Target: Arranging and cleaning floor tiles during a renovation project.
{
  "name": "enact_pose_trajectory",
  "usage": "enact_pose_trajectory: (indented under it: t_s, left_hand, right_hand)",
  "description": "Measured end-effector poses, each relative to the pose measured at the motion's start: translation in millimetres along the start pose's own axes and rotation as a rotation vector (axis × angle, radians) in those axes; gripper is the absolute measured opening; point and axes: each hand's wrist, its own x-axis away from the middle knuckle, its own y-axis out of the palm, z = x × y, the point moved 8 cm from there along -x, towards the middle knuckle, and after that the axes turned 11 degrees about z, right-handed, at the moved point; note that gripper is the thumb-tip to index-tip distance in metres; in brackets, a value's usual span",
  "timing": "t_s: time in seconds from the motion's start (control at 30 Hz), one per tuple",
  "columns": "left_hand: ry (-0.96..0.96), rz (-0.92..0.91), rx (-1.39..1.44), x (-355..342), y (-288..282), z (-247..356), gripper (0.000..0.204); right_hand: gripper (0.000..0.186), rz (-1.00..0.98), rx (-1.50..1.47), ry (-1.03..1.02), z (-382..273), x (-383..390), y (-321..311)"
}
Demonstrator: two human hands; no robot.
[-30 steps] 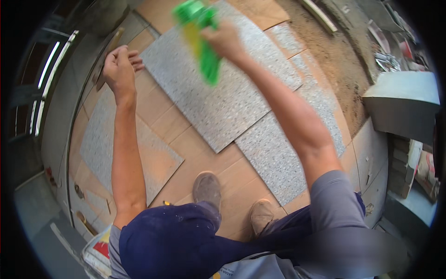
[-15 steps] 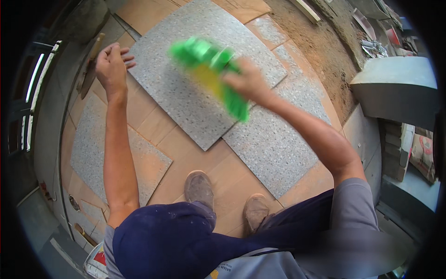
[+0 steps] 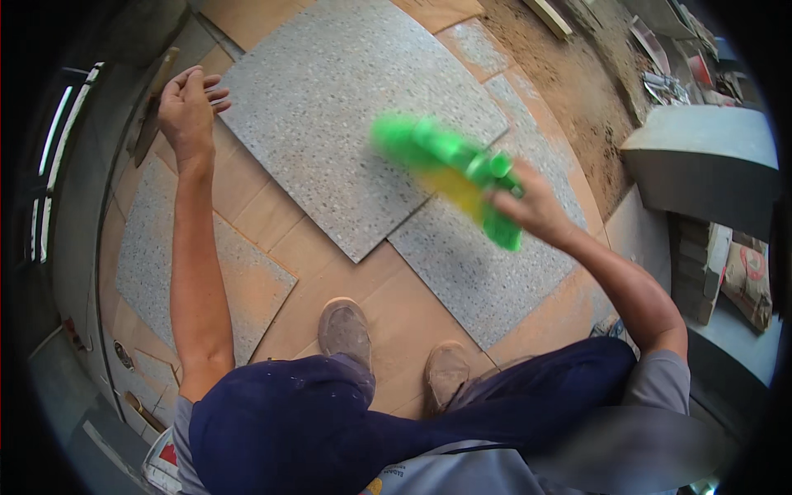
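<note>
My right hand (image 3: pixel 535 206) grips a green broom head (image 3: pixel 437 153) with green and yellow bristles, blurred by motion. It is over the right part of a large grey speckled tile (image 3: pixel 322 124) and the edge of a second speckled tile (image 3: pixel 487 280). My left hand (image 3: pixel 188 111) is raised by the far-left edge of the large tile, fingers apart and nothing in them. Close beside it, a wooden-handled tool (image 3: pixel 155 103) leans near the wall. Orange dust covers part of a third speckled tile (image 3: pixel 223 280) on the left.
Beige floor tiles (image 3: pixel 384 305) show between the speckled ones, with my shoes (image 3: pixel 345 330) on them. Bare soil (image 3: pixel 569 99) lies at the far right, beside a grey block-like slab (image 3: pixel 701 161). A bucket (image 3: pixel 162 462) stands at the lower left.
The broom head has swept right and nearer with my right hand, from the middle of the large tile toward the second tile. My left hand has shifted slightly left, staying open.
</note>
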Motion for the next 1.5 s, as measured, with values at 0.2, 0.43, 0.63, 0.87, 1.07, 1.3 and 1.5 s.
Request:
enact_pose_trajectory:
  t_s: [0.2,0.43,0.63,0.87,1.07,1.3,1.5]
  left_hand:
    - [0.018,0.023,0.017,-7,-32,6,0.027]
    - [0.021,0.074,0.009,-6,-63,17,0.024]
    - [0.041,0.068,-0.012,0,-83,32,0.027]
    - [0.035,0.171,-0.064,-5,-131,29,0.028]
    - [-0.052,0.023,0.045,-13,-73,-5,0.03]
    - [-0.019,-0.052,-0.006,3,-41,2,0.029]
    - [-0.012,-0.086,-0.064,13,-37,0,0.028]
  right_hand:
    - [0.024,0.352,0.164,0.41,141,-91,-89]
    - [0.029,-0.165,-0.278,-0.178,-90,-197,119]
    - [0.032,0.175,-0.228,0.229,36,-354,129]
    - [0.039,0.455,-0.296,0.082,1,-275,28]
    - [0.042,-0.294,-0.378,-0.244,-84,-58,160]
    - [0.026,0.375,0.295,0.297,182,-84,-150]
    - [0.032,-0.144,-0.106,0.171,16,-7,-48]
